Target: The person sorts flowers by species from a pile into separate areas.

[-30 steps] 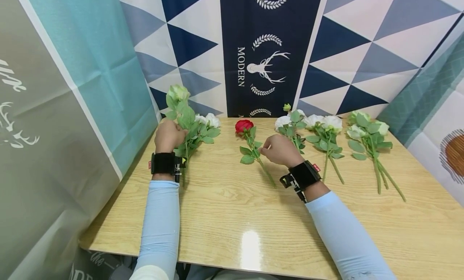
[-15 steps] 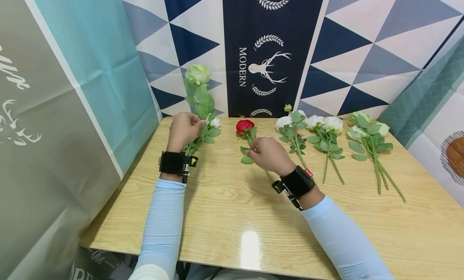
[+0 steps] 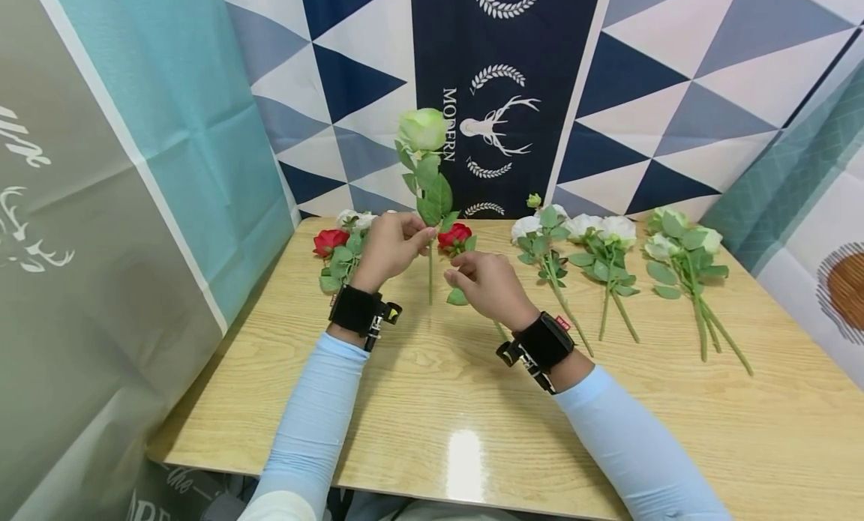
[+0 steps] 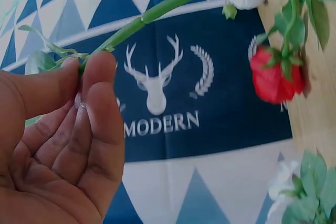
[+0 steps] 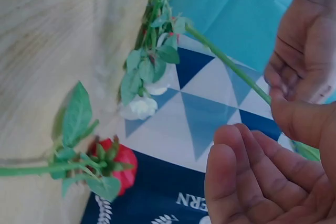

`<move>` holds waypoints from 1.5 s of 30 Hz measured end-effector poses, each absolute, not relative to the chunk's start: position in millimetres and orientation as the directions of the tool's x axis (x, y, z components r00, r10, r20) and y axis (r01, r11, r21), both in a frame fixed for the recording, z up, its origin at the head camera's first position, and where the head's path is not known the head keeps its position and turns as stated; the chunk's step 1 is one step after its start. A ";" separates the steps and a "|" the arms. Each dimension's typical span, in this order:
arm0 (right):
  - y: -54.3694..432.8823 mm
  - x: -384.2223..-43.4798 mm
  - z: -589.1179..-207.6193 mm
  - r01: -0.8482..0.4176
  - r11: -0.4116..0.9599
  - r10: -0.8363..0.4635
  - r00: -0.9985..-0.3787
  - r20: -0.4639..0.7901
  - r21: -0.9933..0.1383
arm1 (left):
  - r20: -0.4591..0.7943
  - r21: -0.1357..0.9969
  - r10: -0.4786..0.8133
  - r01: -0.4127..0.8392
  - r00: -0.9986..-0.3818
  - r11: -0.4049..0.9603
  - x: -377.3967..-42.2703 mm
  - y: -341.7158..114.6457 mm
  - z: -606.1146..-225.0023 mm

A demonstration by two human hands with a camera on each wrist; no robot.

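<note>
A pale green rose [image 3: 422,130] stands upright above the table, its stem [image 4: 173,10] pinched between the thumb and index finger of my left hand [image 3: 390,251]. The stem's lower end hangs free below that hand in the head view. Close by on the right is my right hand [image 3: 494,290], with thumb and fingers parted and relaxed, holding nothing; in the right wrist view the thumb [image 5: 299,121] overlaps the stem's end. Below and behind the right hand lies a red rose [image 3: 454,236] on the table, its stem partly hidden by that hand.
On the wooden table [image 3: 405,408], another red rose [image 3: 330,242] and white roses [image 3: 355,220] lie at the left, partly behind the left hand. White roses [image 3: 610,229] and a pale green bunch [image 3: 702,262] lie to the right. Patterned cloth [image 3: 367,79] hangs behind.
My left hand has lifted the green rose from the left pile and carried it right, to the middle. My right hand has shifted slightly left towards it. The left red rose has come into view.
</note>
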State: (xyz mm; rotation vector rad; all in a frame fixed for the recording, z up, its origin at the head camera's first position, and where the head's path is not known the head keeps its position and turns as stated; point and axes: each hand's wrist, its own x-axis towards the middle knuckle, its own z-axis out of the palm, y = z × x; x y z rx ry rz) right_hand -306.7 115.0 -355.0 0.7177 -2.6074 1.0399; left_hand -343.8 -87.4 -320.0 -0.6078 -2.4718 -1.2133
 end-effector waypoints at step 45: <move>120.9 -323.9 -389.7 -0.664 0.505 -0.379 -0.745 0.549 -0.551 | 0.414 0.667 0.596 0.675 -0.688 0.315 -339.7 -83.1 -317.1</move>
